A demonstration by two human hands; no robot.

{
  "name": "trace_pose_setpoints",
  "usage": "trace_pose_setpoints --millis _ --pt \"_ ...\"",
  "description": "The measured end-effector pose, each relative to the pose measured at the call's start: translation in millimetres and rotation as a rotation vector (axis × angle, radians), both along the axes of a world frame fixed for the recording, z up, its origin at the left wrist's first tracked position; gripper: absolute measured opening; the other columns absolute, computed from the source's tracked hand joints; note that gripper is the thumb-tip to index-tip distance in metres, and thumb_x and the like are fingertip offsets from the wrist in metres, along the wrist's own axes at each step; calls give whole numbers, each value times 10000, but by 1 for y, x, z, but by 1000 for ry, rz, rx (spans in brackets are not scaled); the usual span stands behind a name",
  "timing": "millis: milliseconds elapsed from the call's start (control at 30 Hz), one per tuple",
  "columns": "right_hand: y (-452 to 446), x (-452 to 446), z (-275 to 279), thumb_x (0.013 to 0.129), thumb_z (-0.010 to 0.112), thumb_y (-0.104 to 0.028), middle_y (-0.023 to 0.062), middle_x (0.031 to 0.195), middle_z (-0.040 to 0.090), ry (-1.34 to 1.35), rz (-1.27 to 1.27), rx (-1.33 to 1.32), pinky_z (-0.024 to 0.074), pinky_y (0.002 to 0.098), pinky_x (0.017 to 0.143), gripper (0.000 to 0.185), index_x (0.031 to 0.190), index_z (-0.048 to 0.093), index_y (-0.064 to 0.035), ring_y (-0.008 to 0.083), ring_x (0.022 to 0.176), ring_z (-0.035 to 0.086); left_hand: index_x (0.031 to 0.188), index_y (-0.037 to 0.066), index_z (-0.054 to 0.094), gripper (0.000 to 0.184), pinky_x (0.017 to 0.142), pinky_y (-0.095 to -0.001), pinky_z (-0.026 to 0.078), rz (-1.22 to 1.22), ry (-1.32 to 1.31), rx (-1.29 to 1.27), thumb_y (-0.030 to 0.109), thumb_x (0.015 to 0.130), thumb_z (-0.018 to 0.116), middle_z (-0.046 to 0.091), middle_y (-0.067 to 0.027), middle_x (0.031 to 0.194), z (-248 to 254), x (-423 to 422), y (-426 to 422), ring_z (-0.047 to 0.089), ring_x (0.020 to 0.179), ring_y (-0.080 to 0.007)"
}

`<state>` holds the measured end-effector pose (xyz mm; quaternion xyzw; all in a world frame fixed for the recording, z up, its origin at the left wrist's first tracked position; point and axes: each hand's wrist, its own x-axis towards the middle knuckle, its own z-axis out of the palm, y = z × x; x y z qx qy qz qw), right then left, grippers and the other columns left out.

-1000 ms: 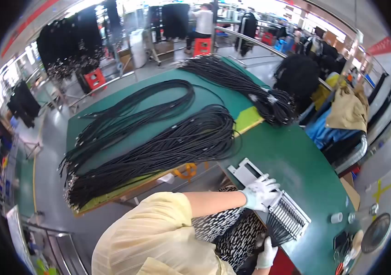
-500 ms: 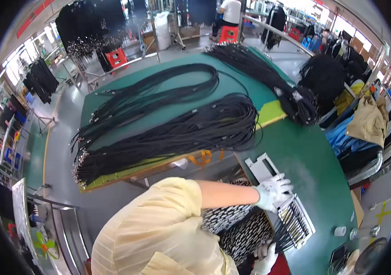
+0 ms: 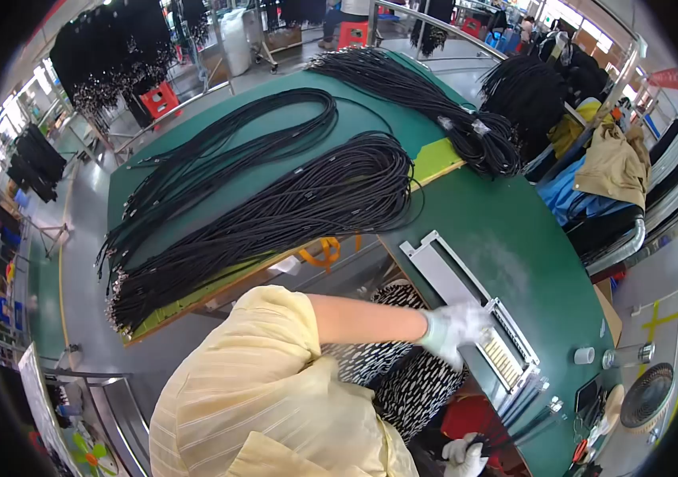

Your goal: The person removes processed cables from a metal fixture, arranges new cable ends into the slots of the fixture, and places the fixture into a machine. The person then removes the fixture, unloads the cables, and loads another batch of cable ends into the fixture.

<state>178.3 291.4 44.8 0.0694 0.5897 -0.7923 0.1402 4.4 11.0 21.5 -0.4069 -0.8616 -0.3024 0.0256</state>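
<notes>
My left hand [image 3: 460, 327], in a white glove and blurred by motion, is over the middle of a long white slotted fixture [image 3: 444, 274]. Its fingers are too smeared to read. Below it, the fixture shows a row of pale yellowish slots [image 3: 503, 363] with no cables in them. My right hand [image 3: 464, 456], also gloved, is closed at the table's near edge around a bunch of thin black cables [image 3: 506, 436]. Their metallic and whitish ends [image 3: 544, 396] fan out over the green table, just beyond the fixture's lower end.
A thick bundle of black cables [image 3: 299, 195] and a looped one [image 3: 275, 111] lie on the far table [image 3: 386, 79]. Another tied bundle [image 3: 466, 127] lies behind. A small fan [image 3: 647, 395], a white roll [image 3: 584, 355] and red-handled scissors [image 3: 580, 451] are at right.
The cables have come out of the fixture's slots, drawn toward the lower right with my right hand. The fixture now appears opened out lengthwise. My left hand has shifted slightly, and the view has moved.
</notes>
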Motion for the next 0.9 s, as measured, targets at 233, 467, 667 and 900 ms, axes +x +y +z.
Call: trace_pose_setpoints --millis 233,467,667,900 --pt "-32 -8 14 853 716 -359 32 617 537 -8 210 84 375 309 455 416 962 632 33 120 449 424 1448 47 400 639 1059 -347 396 -543 -1486 1104 128 887 694 601 -91 1281 49 72 65 535 1217 -194" --pt "-42 -30 -19 799 753 -141 56 862 686 150 307 629 521 296 740 310 1057 627 -26 152 762 657 984 16 607 365 542 -295 339 -206 -1557 1259 364 1014 503 303 57 544 96 49 48 297 480 -95" --pt "42 -37 -37 695 666 -78 132 823 640 352 -238 1385 512 424 727 204 898 652 -76 340 781 633 974 40 578 356 608 -272 347 -88 -1236 1780 377 1027 477 205 75 561 103 -42 -43 253 516 -87" --pt "74 -186 145 636 623 45 113 830 608 922 -296 2030 412 434 886 209 801 573 -73 347 898 562 1011 40 583 329 797 -386 500 247 -1078 1986 358 1018 499 318 53 559 77 -131 -85 415 557 -125"
